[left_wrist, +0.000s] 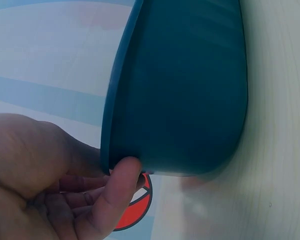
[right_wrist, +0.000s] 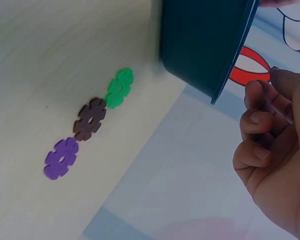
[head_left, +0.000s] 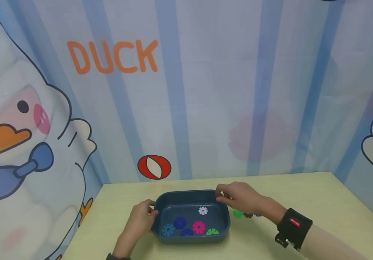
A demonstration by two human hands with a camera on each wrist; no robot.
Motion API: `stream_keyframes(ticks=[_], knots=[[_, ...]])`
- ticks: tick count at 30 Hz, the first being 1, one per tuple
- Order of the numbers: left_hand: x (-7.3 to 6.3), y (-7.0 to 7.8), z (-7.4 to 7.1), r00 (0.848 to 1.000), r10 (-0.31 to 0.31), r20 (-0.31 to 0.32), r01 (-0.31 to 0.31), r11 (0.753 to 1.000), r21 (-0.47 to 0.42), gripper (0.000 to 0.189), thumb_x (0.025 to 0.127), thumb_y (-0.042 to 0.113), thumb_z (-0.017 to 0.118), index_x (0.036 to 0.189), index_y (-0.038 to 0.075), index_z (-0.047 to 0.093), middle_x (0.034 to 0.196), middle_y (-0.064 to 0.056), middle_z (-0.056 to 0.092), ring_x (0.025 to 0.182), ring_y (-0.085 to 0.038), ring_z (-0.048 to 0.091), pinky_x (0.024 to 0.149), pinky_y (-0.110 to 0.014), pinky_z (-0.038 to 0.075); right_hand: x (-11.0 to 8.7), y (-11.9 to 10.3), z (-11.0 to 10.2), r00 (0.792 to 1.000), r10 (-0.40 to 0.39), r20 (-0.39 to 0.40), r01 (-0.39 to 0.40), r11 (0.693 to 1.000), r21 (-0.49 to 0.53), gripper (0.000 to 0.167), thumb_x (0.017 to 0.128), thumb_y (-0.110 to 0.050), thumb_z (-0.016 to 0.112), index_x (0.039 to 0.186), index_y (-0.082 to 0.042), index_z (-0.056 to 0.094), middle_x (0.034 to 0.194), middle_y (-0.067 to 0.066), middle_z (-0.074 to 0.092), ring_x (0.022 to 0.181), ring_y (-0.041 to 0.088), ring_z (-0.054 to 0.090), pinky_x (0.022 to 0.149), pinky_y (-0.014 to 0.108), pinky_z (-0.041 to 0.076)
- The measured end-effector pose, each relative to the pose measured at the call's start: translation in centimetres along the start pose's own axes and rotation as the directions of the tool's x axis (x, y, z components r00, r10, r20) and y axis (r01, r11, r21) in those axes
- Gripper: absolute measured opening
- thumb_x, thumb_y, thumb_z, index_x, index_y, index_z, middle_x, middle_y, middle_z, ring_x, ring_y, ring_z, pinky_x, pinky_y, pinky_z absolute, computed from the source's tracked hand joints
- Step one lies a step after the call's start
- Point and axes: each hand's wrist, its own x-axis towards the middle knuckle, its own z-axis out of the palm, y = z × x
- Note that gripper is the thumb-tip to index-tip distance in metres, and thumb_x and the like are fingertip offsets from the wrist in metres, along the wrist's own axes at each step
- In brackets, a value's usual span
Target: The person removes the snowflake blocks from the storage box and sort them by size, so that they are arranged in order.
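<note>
A dark blue plastic basin [head_left: 191,239] stands on the table. My left hand [head_left: 140,219] grips its left end, with thumb and fingers at the rim, as the basin wall [left_wrist: 185,95] in the left wrist view shows. Inside lie flower-shaped plastic discs: white [head_left: 201,208], pink [head_left: 194,227], light blue [head_left: 165,231], two dark blue, and a green one [head_left: 212,232] partly hidden by the front rim. My right hand [head_left: 238,196] hovers over the back right corner, fingers loosely bent. Nothing shows between the fingers [right_wrist: 257,117] in the right wrist view.
Right of the basin, a green disc [right_wrist: 124,80], a brown disc [right_wrist: 82,124] and a purple disc [right_wrist: 54,167] lie in a row on the pale table [head_left: 303,202]. A curtain [head_left: 212,108] printed with ducks and stripes hangs behind the table's back edge.
</note>
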Motion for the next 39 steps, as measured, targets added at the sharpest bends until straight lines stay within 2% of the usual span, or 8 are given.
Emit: stream_keyframes(ticks=[5,17,22,31,35,39], knots=[[0.0,-0.1,0.0,1.0,0.002,-0.006,-0.002,1.0,0.004,0.033,0.099,-0.003,0.068,0.131,-0.01,0.063,0.1,-0.021,0.07,0.074,-0.021,0.07,0.046,-0.026,0.062,1.4,-0.9,0.3,0.999,-0.035,0.03,0.036,0.999,-0.032,0.009,0.107,-0.028,0.065,0.114,-0.022,0.068,0.09,-0.011,0.071,0.07,-0.001,0.059,0.059,0.023,0.053],[0.1,-0.1,-0.1,1.0,0.0,-0.002,0.0,1.0,0.004,0.033,0.099,-0.002,0.067,0.131,-0.01,0.062,0.1,-0.02,0.069,0.073,-0.02,0.07,0.046,-0.025,0.062,3.5,-1.5,1.8,0.997,-0.054,0.053,0.057,0.997,-0.055,0.009,0.105,-0.025,0.067,0.113,-0.02,0.068,0.09,-0.008,0.073,0.068,0.0,0.06,0.06,0.024,0.055],[0.0,-0.1,-0.1,1.0,0.005,-0.005,-0.005,1.0,0.001,0.033,0.099,-0.003,0.067,0.131,-0.01,0.062,0.099,-0.02,0.069,0.072,-0.02,0.07,0.046,-0.025,0.062,4.2,-1.9,2.8,0.994,-0.07,0.086,0.079,0.992,-0.102,0.011,0.105,-0.023,0.069,0.113,-0.016,0.069,0.089,-0.006,0.073,0.071,0.003,0.063,0.063,0.025,0.058],[0.2,-0.2,0.1,1.0,-0.013,0.001,0.013,1.0,-0.002,0.034,0.1,-0.001,0.067,0.133,-0.008,0.062,0.101,-0.018,0.069,0.075,-0.02,0.07,0.046,-0.025,0.062,4.9,-2.0,4.6,0.987,-0.084,0.136,0.102,0.986,-0.129,0.016,0.104,-0.025,0.069,0.116,-0.014,0.069,0.094,-0.004,0.076,0.077,0.007,0.07,0.072,0.029,0.065],[0.2,-0.3,0.0,1.0,-0.004,0.003,0.004,1.0,-0.005,0.035,0.1,-0.001,0.067,0.133,-0.009,0.062,0.101,-0.018,0.069,0.075,-0.02,0.069,0.046,-0.026,0.062,5.2,-2.0,5.1,0.987,-0.079,0.141,0.1,0.985,-0.143,0.013,0.103,-0.024,0.071,0.113,-0.015,0.067,0.091,-0.004,0.075,0.075,0.007,0.069,0.068,0.028,0.063],[0.1,-0.3,0.0,1.0,-0.004,0.003,0.004,1.0,-0.004,0.035,0.1,-0.001,0.067,0.133,-0.009,0.062,0.101,-0.018,0.069,0.076,-0.02,0.069,0.046,-0.025,0.062,5.5,-2.3,5.6,0.987,-0.078,0.139,0.109,0.967,-0.228,0.015,0.101,-0.025,0.074,0.108,-0.015,0.066,0.083,-0.005,0.072,0.07,0.007,0.066,0.06,0.028,0.061]])
